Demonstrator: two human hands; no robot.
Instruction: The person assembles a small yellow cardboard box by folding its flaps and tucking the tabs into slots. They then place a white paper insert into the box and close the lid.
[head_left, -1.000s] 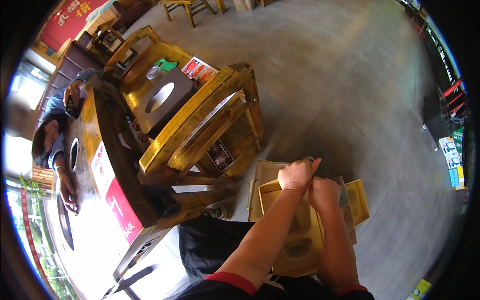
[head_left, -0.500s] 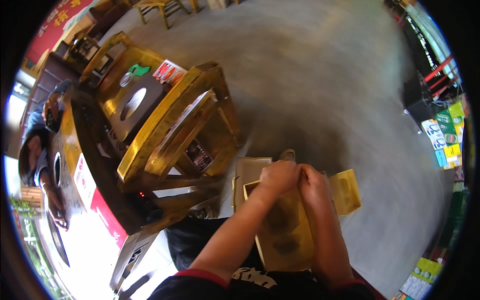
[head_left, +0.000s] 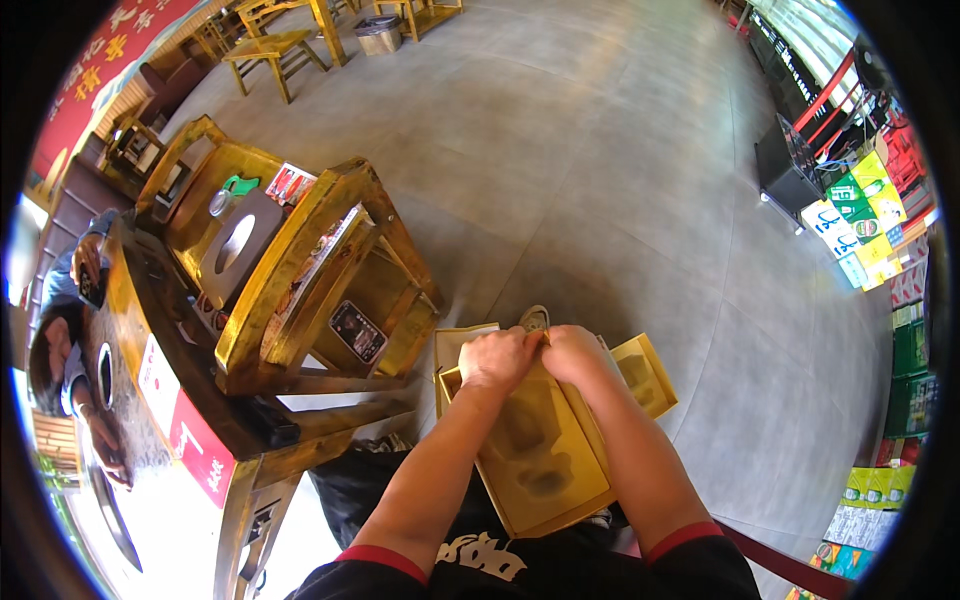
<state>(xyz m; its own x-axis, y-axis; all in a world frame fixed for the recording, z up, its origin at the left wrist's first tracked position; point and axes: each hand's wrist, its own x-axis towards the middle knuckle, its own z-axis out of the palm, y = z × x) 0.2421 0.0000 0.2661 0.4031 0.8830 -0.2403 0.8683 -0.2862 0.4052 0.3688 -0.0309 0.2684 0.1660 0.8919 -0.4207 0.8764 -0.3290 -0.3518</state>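
You stand over a grey tiled floor (head_left: pixel 620 150) that fills most of the room and shines in bright daylight. To your left sits a yellow wooden chair (head_left: pixel 330 290) at a long wooden table (head_left: pixel 150 370), with more wooden chairs (head_left: pixel 270 45) at the far end. On your right, coloured crates (head_left: pixel 880 440) stack along the wall.

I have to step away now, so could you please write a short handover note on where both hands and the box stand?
Left hand: closed on the far rim of the open yellow box.
Right hand: beside it at the same rim, pinching a small round item; what it is cannot be told.
Box: on the lap, moulded tray inside showing bare hollows; loose flap to the right.
Done: box open.
Left: hollows unfilled.
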